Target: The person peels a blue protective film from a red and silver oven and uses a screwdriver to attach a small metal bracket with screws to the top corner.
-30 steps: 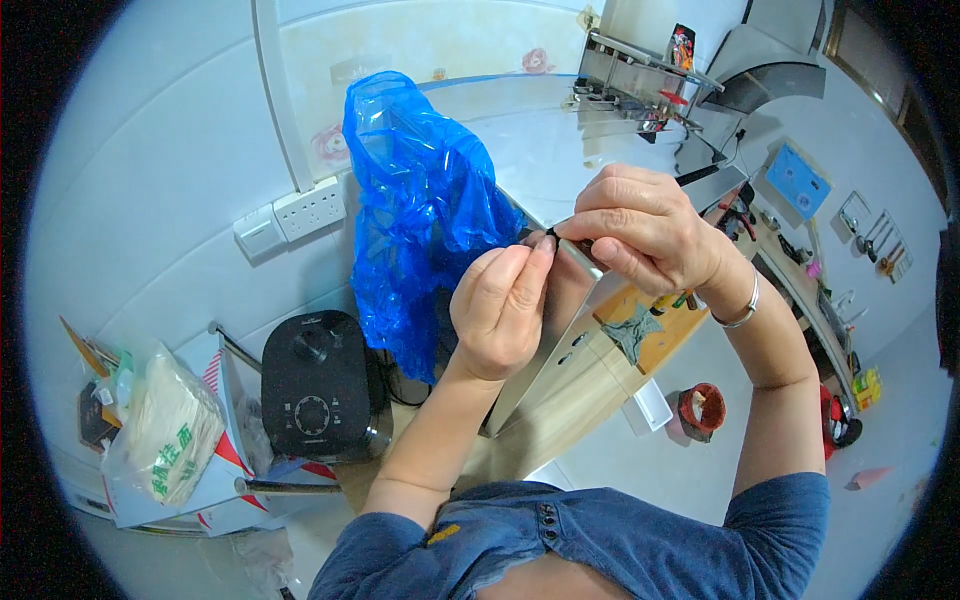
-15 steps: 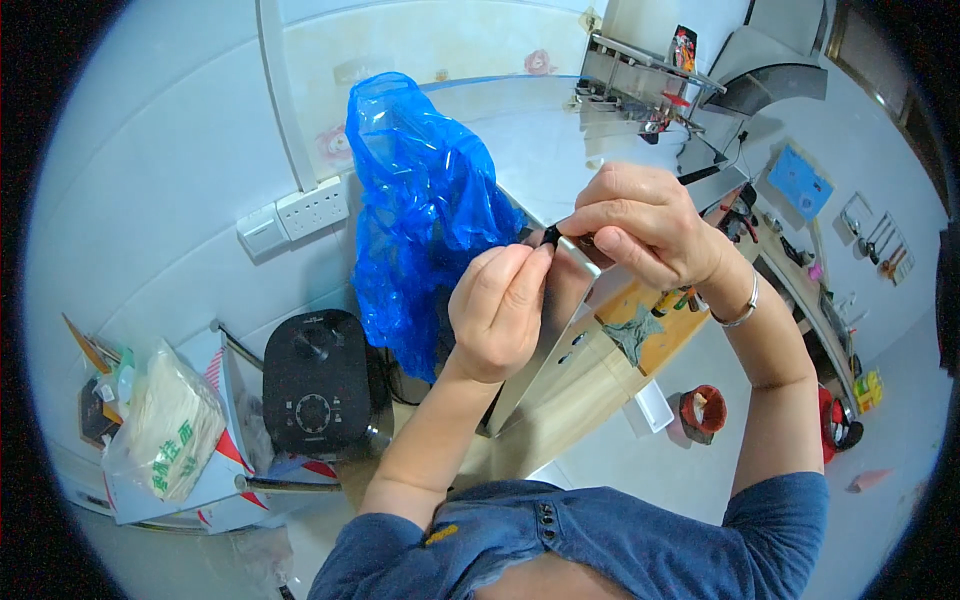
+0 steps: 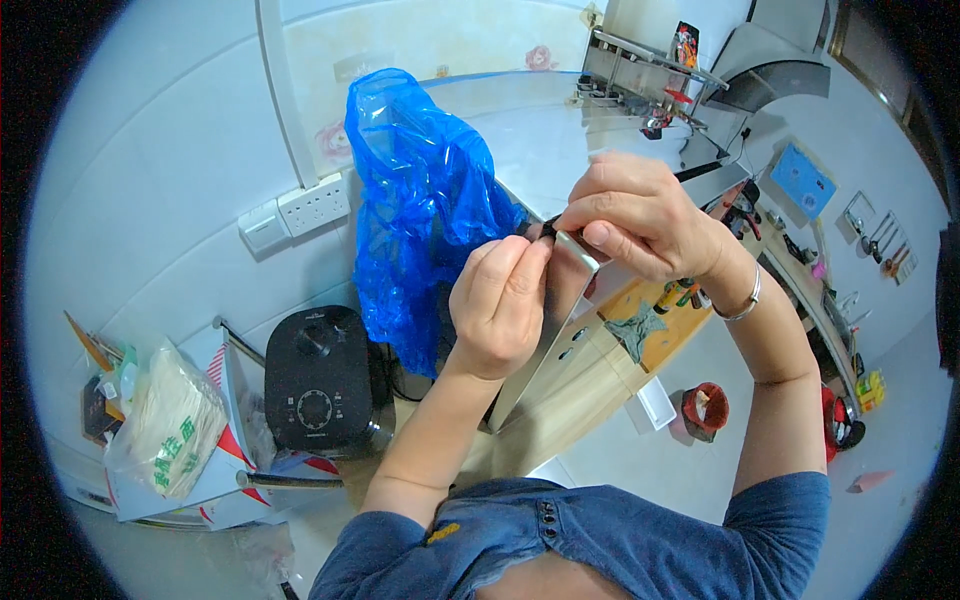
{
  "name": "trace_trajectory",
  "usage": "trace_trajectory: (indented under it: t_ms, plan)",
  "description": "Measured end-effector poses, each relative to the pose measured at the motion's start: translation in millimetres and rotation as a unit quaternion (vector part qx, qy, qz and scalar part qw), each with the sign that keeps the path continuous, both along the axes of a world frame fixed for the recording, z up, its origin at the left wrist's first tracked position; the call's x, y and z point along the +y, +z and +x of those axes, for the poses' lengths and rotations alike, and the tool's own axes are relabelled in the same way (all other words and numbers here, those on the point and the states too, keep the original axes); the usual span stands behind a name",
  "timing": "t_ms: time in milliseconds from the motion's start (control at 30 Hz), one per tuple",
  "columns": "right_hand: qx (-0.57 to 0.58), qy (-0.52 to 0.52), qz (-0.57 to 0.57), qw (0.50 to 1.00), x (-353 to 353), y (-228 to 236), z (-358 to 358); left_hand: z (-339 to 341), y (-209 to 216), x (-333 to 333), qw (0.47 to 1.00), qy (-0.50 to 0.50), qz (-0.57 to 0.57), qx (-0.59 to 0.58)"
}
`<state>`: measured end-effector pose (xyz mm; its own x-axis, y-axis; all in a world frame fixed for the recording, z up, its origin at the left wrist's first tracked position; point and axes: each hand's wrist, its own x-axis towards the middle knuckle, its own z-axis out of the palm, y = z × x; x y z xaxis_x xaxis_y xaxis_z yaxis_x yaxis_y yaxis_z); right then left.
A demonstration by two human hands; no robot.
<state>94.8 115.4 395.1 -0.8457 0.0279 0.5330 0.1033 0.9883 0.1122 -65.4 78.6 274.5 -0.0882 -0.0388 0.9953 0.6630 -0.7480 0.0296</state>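
Note:
My left hand (image 3: 502, 305) is closed in a pinch at the top corner of a shiny, upright panel (image 3: 568, 290) with a pale edge. From the other side my right hand (image 3: 640, 218) reaches the same corner, thumb and fingers pressed together. Between the two sets of fingertips shows a small black piece (image 3: 547, 230); its full shape is hidden by the fingers. Behind my left hand a crumpled blue plastic bag (image 3: 425, 200) stands close against the panel's far side.
A black appliance with a dial (image 3: 316, 385) stands left of the bag, below a wall socket strip (image 3: 313, 207). A clear bag of dried noodles (image 3: 175, 425) lies on a box at far left. To the right are a red bin (image 3: 706, 408) and a long counter (image 3: 800, 290).
Both hands stay at the panel's corner with only a slight shift of the fingers. The black piece sits a little more to the left, and the bag has barely moved.

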Motion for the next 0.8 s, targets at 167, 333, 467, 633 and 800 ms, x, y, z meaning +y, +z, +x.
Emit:
trace_trajectory:
  t_ms: [167,333,467,633,800]
  plan:
    - [0.02,0.037,0.004,0.999,2,-3,1,1,-4,1,1.0,-0.004,0.006,-0.005]
    - [0.014,0.028,0.007,0.999,-1,-1,-1,0,-4,1,1.0,0.005,0.006,0.003]
    - [0.002,0.002,-0.018,1.0,0,1,-2,1,1,-1,1.0,0.005,-0.002,-0.001]
    - [0.069,-0.001,-0.091,0.993,1,-4,4,-1,0,-2,1.0,-0.014,-0.019,-0.013]
    - [0.11,-0.026,-0.153,0.982,-1,-4,8,2,4,-6,0.998,-0.024,-0.037,-0.045]
